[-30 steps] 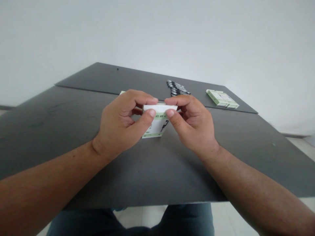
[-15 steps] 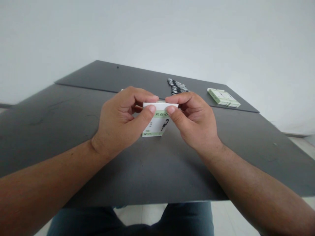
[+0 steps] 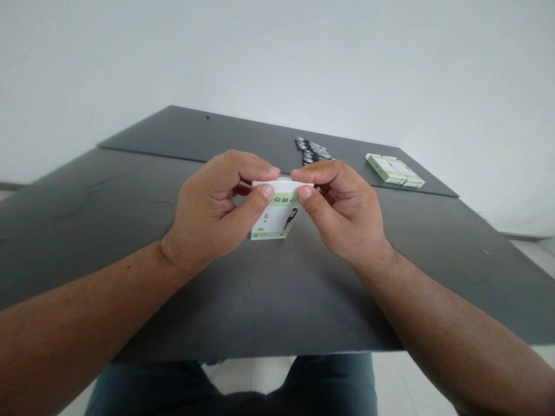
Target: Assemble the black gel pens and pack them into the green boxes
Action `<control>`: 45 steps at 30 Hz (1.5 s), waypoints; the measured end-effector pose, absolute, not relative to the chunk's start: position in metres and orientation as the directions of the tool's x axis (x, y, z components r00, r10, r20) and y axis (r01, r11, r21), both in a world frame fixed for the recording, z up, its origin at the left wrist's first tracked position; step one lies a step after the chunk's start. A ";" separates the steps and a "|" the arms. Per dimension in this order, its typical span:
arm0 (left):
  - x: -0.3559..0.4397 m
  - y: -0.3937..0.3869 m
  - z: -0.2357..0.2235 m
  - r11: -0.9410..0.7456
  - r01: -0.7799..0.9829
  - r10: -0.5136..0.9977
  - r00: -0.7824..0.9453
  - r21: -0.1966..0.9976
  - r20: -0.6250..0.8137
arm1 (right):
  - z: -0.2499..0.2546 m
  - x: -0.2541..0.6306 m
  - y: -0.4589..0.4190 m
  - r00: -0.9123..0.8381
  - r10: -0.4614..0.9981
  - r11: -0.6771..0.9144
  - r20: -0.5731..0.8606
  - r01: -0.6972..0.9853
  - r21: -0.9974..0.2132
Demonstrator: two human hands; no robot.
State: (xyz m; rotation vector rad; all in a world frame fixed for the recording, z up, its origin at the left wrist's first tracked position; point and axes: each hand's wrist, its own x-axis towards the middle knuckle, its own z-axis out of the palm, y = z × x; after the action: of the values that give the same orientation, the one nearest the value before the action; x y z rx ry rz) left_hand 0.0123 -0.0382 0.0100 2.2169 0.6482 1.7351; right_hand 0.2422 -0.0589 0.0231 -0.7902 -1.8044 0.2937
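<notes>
left hand [image 3: 212, 211] and right hand [image 3: 344, 214], two grips pinching one white-green box [image 3: 272, 222] at its upper edge

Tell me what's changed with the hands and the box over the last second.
The left hand and right hand rose a little, their thumbs sliding up the white and green box and baring more of its green band. Neither hand let go. The row of dark slim items and the pale green pack stayed where they were.

White box [image 3: 269, 222], pale green band [image 3: 281, 200]; charcoal-grey table [image 3: 108, 231].
</notes>
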 end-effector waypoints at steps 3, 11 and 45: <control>0.011 -0.036 0.010 -0.886 0.188 0.458 0.202 0.425 0.866 | 0.022 0.241 -0.059 -0.193 0.621 0.756 0.760 0.404 -0.515; 0.007 -0.031 0.009 -0.921 0.195 0.381 0.261 0.338 0.887 | 0.020 0.244 -0.058 -0.243 0.576 0.792 0.781 0.404 -0.458; 0.009 -0.029 0.000 -0.902 0.172 0.429 0.238 0.397 0.871 | 0.013 0.248 -0.056 -0.272 0.543 0.809 0.795 0.425 -0.407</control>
State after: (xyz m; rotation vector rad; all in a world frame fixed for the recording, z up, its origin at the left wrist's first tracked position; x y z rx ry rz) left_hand 0.0088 -0.0285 -0.0003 2.2910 0.5670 1.7236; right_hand 0.2478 -0.0563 0.0130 -0.7289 -1.9062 0.1350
